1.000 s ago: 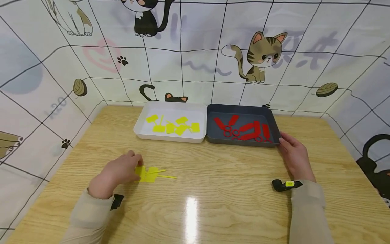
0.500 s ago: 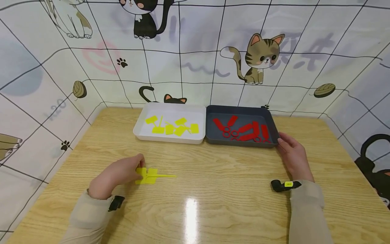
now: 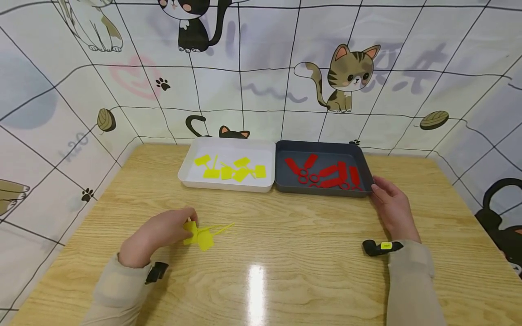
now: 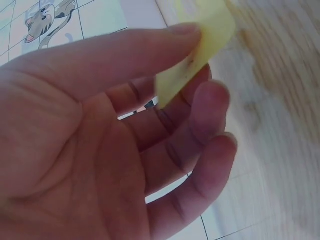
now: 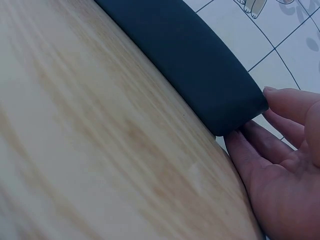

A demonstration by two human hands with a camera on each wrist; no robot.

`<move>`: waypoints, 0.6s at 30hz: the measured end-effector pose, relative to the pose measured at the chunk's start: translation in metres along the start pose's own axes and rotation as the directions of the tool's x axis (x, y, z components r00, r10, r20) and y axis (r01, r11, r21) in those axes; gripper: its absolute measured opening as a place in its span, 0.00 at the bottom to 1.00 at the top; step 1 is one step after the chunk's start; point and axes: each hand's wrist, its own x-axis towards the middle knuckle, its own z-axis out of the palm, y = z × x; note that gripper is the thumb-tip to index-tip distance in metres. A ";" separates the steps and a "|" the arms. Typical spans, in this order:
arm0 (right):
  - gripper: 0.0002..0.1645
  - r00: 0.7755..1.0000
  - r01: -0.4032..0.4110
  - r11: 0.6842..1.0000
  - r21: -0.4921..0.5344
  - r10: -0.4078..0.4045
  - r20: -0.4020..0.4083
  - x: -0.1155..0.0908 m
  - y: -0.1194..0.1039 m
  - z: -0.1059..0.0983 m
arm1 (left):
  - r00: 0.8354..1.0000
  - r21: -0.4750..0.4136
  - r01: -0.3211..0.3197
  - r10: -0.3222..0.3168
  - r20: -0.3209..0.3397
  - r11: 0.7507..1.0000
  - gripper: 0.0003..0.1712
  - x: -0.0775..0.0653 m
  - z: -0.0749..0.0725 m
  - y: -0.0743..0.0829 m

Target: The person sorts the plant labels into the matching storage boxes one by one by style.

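In the head view my left hand pinches a flat yellow cable-tie tag between thumb and index finger, low over the wooden table. A second yellow tag overlaps it on the right, and thin tails stretch rightward from the pair. Whether the fingers also hold this second tag I cannot tell. In the left wrist view the yellow tag sticks out past the thumb; the other fingers curl loosely below. My right hand holds the front right corner of the dark grey tray, thumb and fingers around it.
Left of the dark tray, touching it, stands a white tray with several yellow tags. Several red tags with rings lie in the dark tray. A cat-patterned sheet rises behind the wooden table and along its sides.
The two yellow tags at my left fingers have turned against each other: the right one tilts down now and its tail points up. My left hand shifted slightly right. My right hand stays put.
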 end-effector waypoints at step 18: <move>0.34 1.000 -0.003 0.999 -0.041 0.003 -0.012 0.001 -0.001 0.002 | 0.959 -0.160 -0.084 0.036 -0.282 0.984 0.08 0.012 -0.010 0.004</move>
